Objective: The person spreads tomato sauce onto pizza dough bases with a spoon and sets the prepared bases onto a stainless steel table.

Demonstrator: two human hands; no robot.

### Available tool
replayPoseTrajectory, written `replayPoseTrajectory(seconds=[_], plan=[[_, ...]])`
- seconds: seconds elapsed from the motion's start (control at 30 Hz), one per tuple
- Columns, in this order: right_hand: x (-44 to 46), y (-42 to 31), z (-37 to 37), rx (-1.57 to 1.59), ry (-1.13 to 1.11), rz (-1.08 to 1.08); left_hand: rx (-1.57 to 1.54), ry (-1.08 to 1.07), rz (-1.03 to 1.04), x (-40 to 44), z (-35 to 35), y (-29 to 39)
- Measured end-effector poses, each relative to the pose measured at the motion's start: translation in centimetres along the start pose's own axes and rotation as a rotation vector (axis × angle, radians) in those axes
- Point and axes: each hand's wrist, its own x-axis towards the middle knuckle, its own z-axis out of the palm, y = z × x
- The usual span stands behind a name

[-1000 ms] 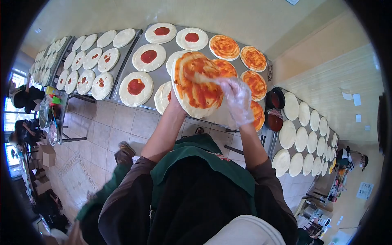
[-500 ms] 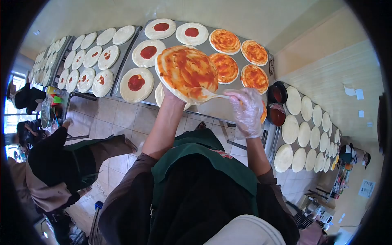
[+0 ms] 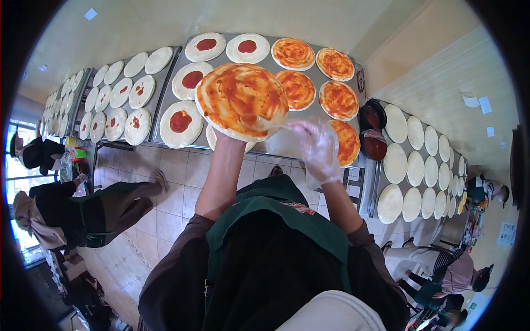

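A round pizza base [image 3: 240, 94] spread with red-orange sauce rests raised above the table on my bare left hand [image 3: 229, 139]. Its fingers are hidden underneath the dough. My right hand [image 3: 317, 144], in a clear plastic glove, grips the handle of a spoon [image 3: 264, 124], blurred by motion. The spoon's bowl touches the sauce near the base's lower right edge. Behind lie several sauced bases [image 3: 338, 100] on the metal table, to the right. On the left side are dough rounds [image 3: 247, 46] with a pool of sauce in the middle.
Two dark pots of sauce [image 3: 373, 148] stand at the table's right end. Plain dough rounds [image 3: 395, 164] cover the right-hand table. More rounds [image 3: 138, 126] with small sauce spots fill the left table. A co-worker [image 3: 83, 212] is at left; another person [image 3: 450, 270] is at lower right.
The spoon and my right hand have moved a little left, still over the base. Sauce looks more evenly spread. The view has shifted, and the left co-worker has changed posture.
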Motion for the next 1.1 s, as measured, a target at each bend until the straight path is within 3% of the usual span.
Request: replayPoseTrajectory(seconds=[0.07,0.17,0.27,0.37,0.47,0.57,0.7,0.8,0.9,1.0,1.1], plan=[[-0.6,0.2,-0.5,-0.014,0.068,-0.106,-0.023,0.015,0.009,-0.3,-0.3,0.1],[0.1,3.4,0.5,0.23,0.22,0.082,0.065,0.115,0.034,-0.4,-1.1,-0.4],[-1.2,2.0,-0.2,-0.046,0.182,-0.013,0.087,0.161,0.048,-0.2,-2.2,-0.8],[-3.1,0.3,0.3,-0.1,0.186,-0.045,0.085,0.185,0.06,-0.2,-2.3,-1.0],[-2.0,3.9,0.9,-0.182,0.306,-0.029,0.031,0.205,0.04,-0.6,-1.5,-1.0],[-0.2,5.5,1.1,0.118,0.346,0.03,0.109,0.342,0.075,-0.7,-0.2,-2.0],[-3.2,1.1,-1.0,-0.187,0.206,-0.001,0.109,0.345,0.096,-0.3,-0.5,-2.5],[-3.0,2.9,-0.8,-0.209,0.296,0.028,0.271,0.545,0.146,0.2,0.6,-3.2],[-1.7,3.8,-0.6,0.044,0.36,0.101,-0.033,0.171,0.003,-0.6,-2.0,-1.9],[-3.3,1.3,-1.6,-0.203,0.301,-0.023,-0.067,0.221,0.032,-0.6,-2.8,-1.7],[-2.0,3.2,-1.3,-0.19,0.374,0.0,0.047,0.247,0.044,-0.6,-2.5,-2.0]])
